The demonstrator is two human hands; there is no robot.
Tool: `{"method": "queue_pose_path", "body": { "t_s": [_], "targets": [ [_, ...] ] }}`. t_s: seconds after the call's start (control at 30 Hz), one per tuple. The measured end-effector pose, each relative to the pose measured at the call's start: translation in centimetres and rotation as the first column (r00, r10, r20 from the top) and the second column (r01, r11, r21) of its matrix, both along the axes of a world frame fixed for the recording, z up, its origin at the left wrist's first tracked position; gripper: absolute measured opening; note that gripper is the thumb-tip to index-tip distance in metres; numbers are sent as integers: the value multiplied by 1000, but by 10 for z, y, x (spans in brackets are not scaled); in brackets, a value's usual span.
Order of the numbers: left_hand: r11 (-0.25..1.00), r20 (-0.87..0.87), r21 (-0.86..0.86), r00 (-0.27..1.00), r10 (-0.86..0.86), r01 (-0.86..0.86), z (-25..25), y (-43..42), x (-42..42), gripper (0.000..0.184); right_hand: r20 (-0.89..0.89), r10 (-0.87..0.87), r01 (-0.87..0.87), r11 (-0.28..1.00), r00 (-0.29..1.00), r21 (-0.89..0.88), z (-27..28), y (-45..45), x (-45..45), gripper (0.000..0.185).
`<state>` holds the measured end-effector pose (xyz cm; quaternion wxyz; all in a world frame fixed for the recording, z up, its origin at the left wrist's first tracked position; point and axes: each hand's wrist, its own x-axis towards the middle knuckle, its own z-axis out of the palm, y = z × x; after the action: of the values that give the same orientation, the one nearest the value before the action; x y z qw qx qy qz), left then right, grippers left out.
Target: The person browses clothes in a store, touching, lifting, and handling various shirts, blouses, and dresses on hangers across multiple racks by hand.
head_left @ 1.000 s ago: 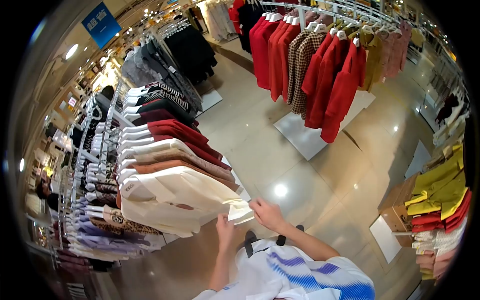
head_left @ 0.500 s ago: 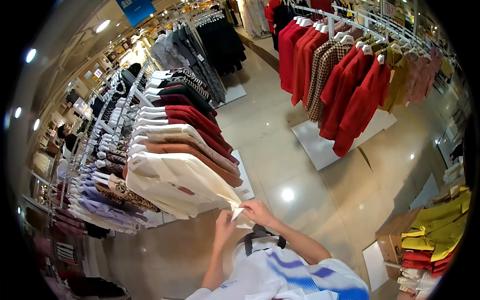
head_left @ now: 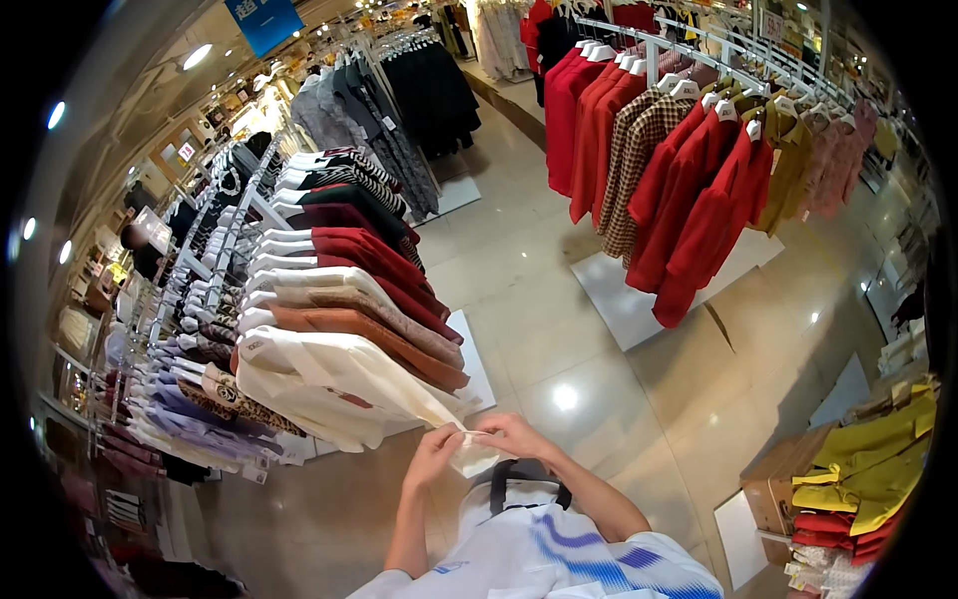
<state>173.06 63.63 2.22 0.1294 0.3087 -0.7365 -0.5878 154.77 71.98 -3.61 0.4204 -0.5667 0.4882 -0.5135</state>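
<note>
Fingers (head_left: 489, 429) of left hand (head_left: 431, 459) and right hand (head_left: 516, 436) are pinching the cream sleeve end (head_left: 473, 457), now spread wider, so probably easier to work.

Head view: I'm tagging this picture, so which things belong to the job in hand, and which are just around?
Job in hand: cream garment; its sleeve end, held by left hand and right hand.

Just around: red garments, checked garments, cardboard box, blue sign.
</note>
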Motion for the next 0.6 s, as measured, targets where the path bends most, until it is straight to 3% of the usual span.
{"method": "queue_pose_path", "body": {
  "t_s": [0.03,0.1,0.13,0.2,0.33,0.4,0.47,0.6],
  "targets": [
    [998,-30,24,998,51,-50,3,-3,-5,15,-2,-6,6,1000,1000,3,1,0,-3,20],
    [993,-68,54,992,104,-100,2,-11,-13,13,261,94,-148,970,961,195,6,-3,-11,25],
    [990,-110,91,987,117,-107,-2,-17,-16,10,248,97,-149,968,964,201,6,-7,-14,25],
    [981,-173,141,973,155,-132,-13,-27,-22,9,577,36,-220,942,816,253,3,-13,-16,29],
    [973,-214,149,954,208,-179,-29,-39,-22,9,651,5,-239,933,759,271,3,-38,-26,32],
    [964,-186,156,952,243,-216,-35,-44,-16,10,767,-32,-291,914,641,282,16,-50,-29,31],
    [961,-51,101,964,262,-256,-45,-48,-10,12,752,11,-323,907,659,270,9,-65,-32,30],
    [945,-42,108,948,314,-308,-32,-54,-10,12,729,45,-375,878,683,297,3,-89,-33,28]
  ]
}}
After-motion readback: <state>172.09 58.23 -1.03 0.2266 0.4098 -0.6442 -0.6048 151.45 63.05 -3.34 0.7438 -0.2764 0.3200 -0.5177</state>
